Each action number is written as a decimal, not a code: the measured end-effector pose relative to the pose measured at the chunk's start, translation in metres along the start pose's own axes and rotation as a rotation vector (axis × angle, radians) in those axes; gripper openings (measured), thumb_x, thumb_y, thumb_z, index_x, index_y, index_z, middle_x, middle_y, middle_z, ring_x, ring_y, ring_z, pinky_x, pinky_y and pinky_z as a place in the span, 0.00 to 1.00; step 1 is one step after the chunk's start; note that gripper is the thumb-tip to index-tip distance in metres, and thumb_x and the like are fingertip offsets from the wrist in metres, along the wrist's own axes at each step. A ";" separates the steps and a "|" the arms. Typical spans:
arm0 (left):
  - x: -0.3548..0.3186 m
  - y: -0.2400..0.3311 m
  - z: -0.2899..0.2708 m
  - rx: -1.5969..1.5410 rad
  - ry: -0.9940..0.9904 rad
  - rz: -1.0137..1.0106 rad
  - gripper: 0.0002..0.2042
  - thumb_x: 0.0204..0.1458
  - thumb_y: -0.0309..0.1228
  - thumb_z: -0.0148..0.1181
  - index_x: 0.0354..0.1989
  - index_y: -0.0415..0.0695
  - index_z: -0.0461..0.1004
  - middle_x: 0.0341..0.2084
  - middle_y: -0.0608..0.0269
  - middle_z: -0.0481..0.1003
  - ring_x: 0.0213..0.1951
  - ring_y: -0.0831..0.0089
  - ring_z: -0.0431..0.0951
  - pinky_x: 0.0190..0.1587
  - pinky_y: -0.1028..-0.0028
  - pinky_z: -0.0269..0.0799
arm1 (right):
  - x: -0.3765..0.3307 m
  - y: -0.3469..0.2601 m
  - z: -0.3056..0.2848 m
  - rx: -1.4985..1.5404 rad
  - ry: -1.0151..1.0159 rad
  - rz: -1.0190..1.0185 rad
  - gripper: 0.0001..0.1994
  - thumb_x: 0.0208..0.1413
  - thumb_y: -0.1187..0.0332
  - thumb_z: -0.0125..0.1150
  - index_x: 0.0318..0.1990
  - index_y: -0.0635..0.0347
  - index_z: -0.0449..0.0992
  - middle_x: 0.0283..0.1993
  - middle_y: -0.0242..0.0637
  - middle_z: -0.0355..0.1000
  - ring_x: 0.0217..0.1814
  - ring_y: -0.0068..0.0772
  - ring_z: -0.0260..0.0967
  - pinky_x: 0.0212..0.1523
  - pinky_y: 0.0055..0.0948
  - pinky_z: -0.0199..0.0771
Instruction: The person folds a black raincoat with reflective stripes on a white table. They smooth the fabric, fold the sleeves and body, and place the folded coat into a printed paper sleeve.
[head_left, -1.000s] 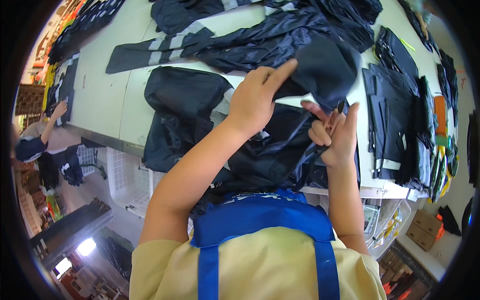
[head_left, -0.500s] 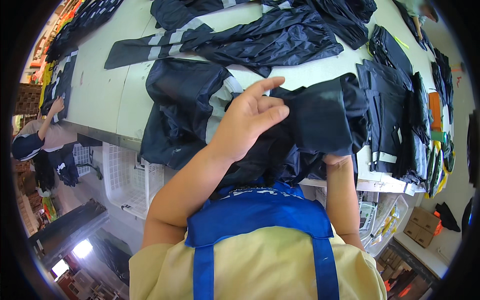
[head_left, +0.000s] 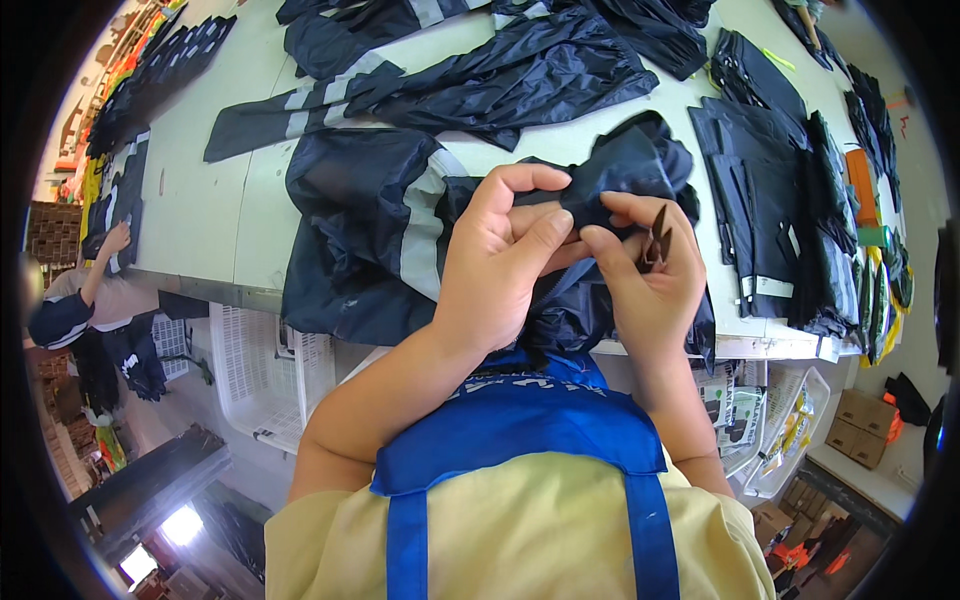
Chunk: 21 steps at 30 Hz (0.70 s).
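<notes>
A dark navy garment (head_left: 350, 210) with a grey reflective band lies bunched at the table's near edge. My left hand (head_left: 505, 250) is closed, its thumb and fingers pinching the garment at a raised, gathered part. Close beside it, my right hand (head_left: 655, 275) is curled with thumb and forefinger at the same cloth. A pair of small dark snips (head_left: 657, 240) with pointed blades sticks up from the right hand's curled fingers. The fingertips of both hands nearly meet; exactly what lies between them is partly hidden.
More dark garments with grey bands (head_left: 480, 80) lie across the white table (head_left: 240, 190). Folded dark garments (head_left: 750, 200) are stacked at the right. White plastic baskets (head_left: 255, 370) stand below the table's edge. At the far left, another person's arm (head_left: 98, 270) reaches onto the table.
My right hand has come up from beneath the garment, showing the snips. The raised cloth has folded down and away, and my left fingers have closed on it.
</notes>
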<state>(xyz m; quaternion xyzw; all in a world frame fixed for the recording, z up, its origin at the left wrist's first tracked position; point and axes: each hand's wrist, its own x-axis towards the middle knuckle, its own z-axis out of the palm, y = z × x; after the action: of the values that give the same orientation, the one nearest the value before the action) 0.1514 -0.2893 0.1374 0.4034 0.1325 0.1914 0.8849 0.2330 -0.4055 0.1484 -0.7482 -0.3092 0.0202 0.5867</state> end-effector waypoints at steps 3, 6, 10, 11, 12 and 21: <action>-0.006 -0.008 0.006 0.153 -0.036 0.119 0.12 0.59 0.22 0.51 0.51 0.39 0.62 0.35 0.57 0.76 0.40 0.72 0.79 0.47 0.68 0.78 | -0.002 0.011 0.005 0.049 0.060 -0.109 0.11 0.44 0.81 0.67 0.36 0.64 0.77 0.32 0.33 0.70 0.21 0.15 0.58 0.21 0.17 0.57; -0.007 -0.004 0.008 0.095 0.021 0.028 0.12 0.58 0.21 0.52 0.49 0.39 0.63 0.34 0.58 0.76 0.39 0.73 0.79 0.47 0.68 0.78 | 0.000 0.015 0.007 0.074 0.071 -0.253 0.08 0.45 0.82 0.65 0.34 0.64 0.77 0.31 0.34 0.70 0.23 0.18 0.60 0.23 0.17 0.59; -0.006 -0.002 0.005 -0.094 0.101 -0.034 0.11 0.57 0.22 0.53 0.48 0.40 0.65 0.32 0.62 0.74 0.36 0.75 0.78 0.45 0.68 0.79 | -0.008 0.004 -0.004 0.345 -0.042 0.059 0.12 0.57 0.69 0.57 0.45 0.66 0.69 0.33 0.32 0.67 0.30 0.16 0.61 0.30 0.17 0.61; -0.006 -0.002 0.004 -0.135 0.117 -0.046 0.11 0.57 0.22 0.53 0.48 0.40 0.65 0.32 0.62 0.74 0.35 0.75 0.77 0.45 0.67 0.80 | -0.011 0.004 -0.008 0.401 -0.021 0.036 0.17 0.60 0.63 0.54 0.49 0.67 0.66 0.33 0.32 0.67 0.31 0.17 0.61 0.30 0.18 0.62; -0.007 -0.004 0.002 -0.156 0.105 -0.047 0.11 0.57 0.23 0.54 0.47 0.40 0.64 0.32 0.63 0.74 0.36 0.75 0.77 0.46 0.66 0.80 | -0.018 0.009 -0.014 0.390 -0.048 0.021 0.24 0.62 0.53 0.48 0.53 0.67 0.62 0.34 0.35 0.68 0.34 0.19 0.62 0.34 0.19 0.65; -0.013 -0.004 0.007 -0.184 0.097 -0.019 0.14 0.56 0.22 0.55 0.47 0.42 0.59 0.31 0.63 0.74 0.38 0.73 0.77 0.46 0.67 0.79 | -0.023 0.002 -0.019 -0.242 0.007 -0.160 0.15 0.43 0.73 0.72 0.38 0.66 0.75 0.33 0.38 0.73 0.30 0.26 0.71 0.29 0.21 0.72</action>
<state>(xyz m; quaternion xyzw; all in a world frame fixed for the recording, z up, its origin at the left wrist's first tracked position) 0.1433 -0.3018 0.1399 0.3093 0.1608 0.2136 0.9126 0.2232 -0.4335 0.1451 -0.7864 -0.3660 -0.0664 0.4931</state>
